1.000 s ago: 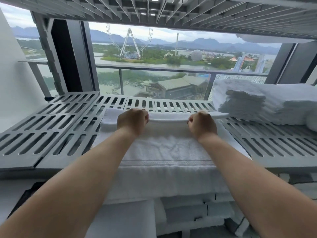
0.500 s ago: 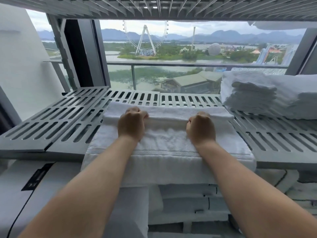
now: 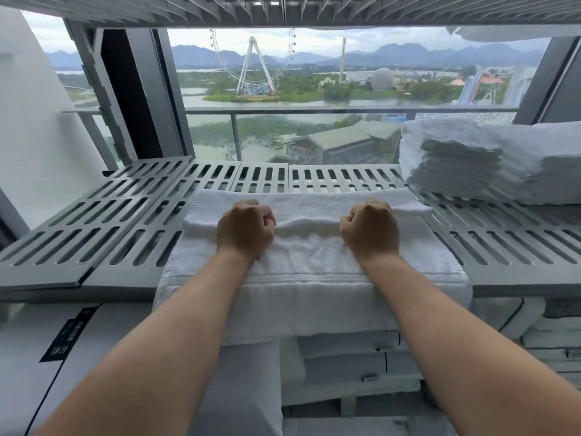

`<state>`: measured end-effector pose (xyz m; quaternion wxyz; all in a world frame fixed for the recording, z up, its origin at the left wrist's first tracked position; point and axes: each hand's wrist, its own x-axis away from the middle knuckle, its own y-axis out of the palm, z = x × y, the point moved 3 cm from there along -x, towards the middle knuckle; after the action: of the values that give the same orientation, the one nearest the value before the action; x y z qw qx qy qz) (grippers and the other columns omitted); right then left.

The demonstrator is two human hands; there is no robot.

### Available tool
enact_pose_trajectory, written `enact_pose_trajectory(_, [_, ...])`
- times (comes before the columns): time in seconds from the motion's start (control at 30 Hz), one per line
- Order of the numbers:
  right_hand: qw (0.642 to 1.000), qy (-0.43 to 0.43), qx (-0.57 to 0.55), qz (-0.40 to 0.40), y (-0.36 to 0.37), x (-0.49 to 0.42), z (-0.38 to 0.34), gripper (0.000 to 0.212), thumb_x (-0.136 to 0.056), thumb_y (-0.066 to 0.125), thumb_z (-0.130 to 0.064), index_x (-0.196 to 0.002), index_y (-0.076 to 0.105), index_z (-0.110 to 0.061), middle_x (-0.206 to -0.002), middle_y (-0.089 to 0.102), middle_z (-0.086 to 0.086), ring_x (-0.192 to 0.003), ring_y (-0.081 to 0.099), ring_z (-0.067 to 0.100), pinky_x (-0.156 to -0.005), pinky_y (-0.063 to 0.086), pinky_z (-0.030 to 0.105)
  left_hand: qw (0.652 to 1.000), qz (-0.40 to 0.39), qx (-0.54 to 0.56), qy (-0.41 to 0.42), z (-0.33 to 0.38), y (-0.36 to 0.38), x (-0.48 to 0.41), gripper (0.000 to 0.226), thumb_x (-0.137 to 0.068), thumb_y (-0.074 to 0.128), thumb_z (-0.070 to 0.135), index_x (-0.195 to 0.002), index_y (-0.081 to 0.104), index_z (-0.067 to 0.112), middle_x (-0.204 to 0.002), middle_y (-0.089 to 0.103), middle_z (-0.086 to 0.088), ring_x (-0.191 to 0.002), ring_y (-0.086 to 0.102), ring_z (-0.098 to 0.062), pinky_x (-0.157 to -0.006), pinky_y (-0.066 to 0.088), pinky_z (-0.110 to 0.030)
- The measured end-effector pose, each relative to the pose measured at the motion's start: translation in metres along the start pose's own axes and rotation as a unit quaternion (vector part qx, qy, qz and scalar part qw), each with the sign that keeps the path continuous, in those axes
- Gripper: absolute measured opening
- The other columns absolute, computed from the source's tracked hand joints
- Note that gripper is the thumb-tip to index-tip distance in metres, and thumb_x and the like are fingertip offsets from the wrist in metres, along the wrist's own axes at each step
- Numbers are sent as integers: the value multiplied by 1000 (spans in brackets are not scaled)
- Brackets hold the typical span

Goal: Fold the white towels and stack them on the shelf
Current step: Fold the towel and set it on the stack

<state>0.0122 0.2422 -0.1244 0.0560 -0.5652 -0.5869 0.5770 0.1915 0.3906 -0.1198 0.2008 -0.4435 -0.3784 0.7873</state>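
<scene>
From the head view, I am in the middle of a fold. The white towel (image 3: 309, 259) lies across the front of the grey slatted shelf (image 3: 94, 221), its near part hanging over the shelf's front edge. My left hand (image 3: 245, 229) and right hand (image 3: 369, 231) sit on it side by side, apart. Both are clenched, fingers curled under and closed on a raised ridge of cloth that runs between them. The fingertips themselves are hidden beneath my knuckles, so I judge the grip from the bunched cloth at each fist.

As I read it, the far end is being doubled toward me. The next move calls for drawing that ridge evenly with both hands so the edges meet square, laying it flat and smoothing it. After that comes another fold down to the size of the folded stack (image 3: 462, 165) at the right rear of the same shelf, where this one should end up.

As for writing, a black label (image 3: 67, 336) on the white surface below the shelf at left carries white characters, too small to read. The white bundles (image 3: 345, 357) under the shelf show small dark marks, also illegible. I see no brand on the towel, only a woven band across it
</scene>
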Motion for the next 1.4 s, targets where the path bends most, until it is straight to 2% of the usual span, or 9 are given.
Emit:
enact_pose_trajectory(0.17, [998,1,59,-3,-3,-1,-1,27,-84,53,-21,-81,74,-4,-77,68,13,-85,60,31,-67,50,34,999,-42,30,4,1,1,2,21,-88,53,14,-81,72,22,-87,67,4,-85,61,-19,-79,55,-38])
enact_pose_trajectory(0.3, [994,-26,107,-13,-3,-1,-3,26,-83,50,-16,-77,72,-6,-76,68,12,-83,56,30,-77,48,37,994,-95,45,15,-1,-4,1,25,-89,54,12,-92,75,25,-99,66,2,-100,59,-20,-90,52,-39])
enact_pose_trajectory(0.43, [993,-110,-11,-35,1,0,-7,18,-81,54,-8,-84,72,-8,-84,69,13,-88,59,32,-85,49,41,991,-123,-28,34,-12,-13,5,42,-90,52,7,-113,72,35,-120,63,0,-114,54,-22,-100,44,-41])
enact_pose_trajectory(0.53, [981,-165,-61,-77,3,3,-12,19,-79,60,-9,-95,70,-14,-96,68,10,-97,58,30,-92,49,41,995,-87,-54,5,-27,-19,11,43,-94,49,4,-118,70,32,-113,69,0,-100,62,-21,-94,51,-39])
enact_pose_trajectory(0.63, [979,-171,-55,-95,5,1,-12,22,-78,60,-7,-95,71,-16,-100,68,10,-100,58,29,-93,49,41,998,-51,-38,-21,-31,-21,19,33,-99,48,8,-116,72,24,-96,74,0,-81,65,-17,-78,54,-29])
enact_pose_trajectory(0.77, [982,-160,-65,-81,7,0,-10,15,-79,62,-6,-87,72,-14,-89,69,7,-90,61,30,-84,51,36,998,-23,-31,-42,-31,-23,22,32,-99,48,5,-107,75,21,-88,74,-1,-72,60,-14,-67,44,-23])
enact_pose_trajectory(0.93, [985,-158,-64,-39,3,1,-11,9,-76,63,-5,-79,69,-11,-80,68,8,-81,60,29,-74,52,36,997,14,-58,-47,-29,-25,25,31,-94,52,-2,-98,74,19,-89,73,-2,-76,65,-17,-64,43,-23])
enact_pose_trajectory(1.07, [983,-162,-64,-61,3,2,-11,7,-75,64,-6,-76,67,-13,-79,65,4,-80,58,26,-70,45,29,995,1,-76,-71,-30,-26,24,23,-93,55,2,-86,72,17,-80,69,0,-71,63,-16,-63,51,-27])
enact_pose_trajectory(1.4, [989,-142,-39,-15,-2,2,-11,4,-73,65,-13,-77,65,-15,-85,67,5,-87,59,28,-82,46,38,987,-1,-153,-45,-22,-28,26,28,-84,51,-2,-76,69,19,-72,67,2,-59,52,-16,-52,36,-28])
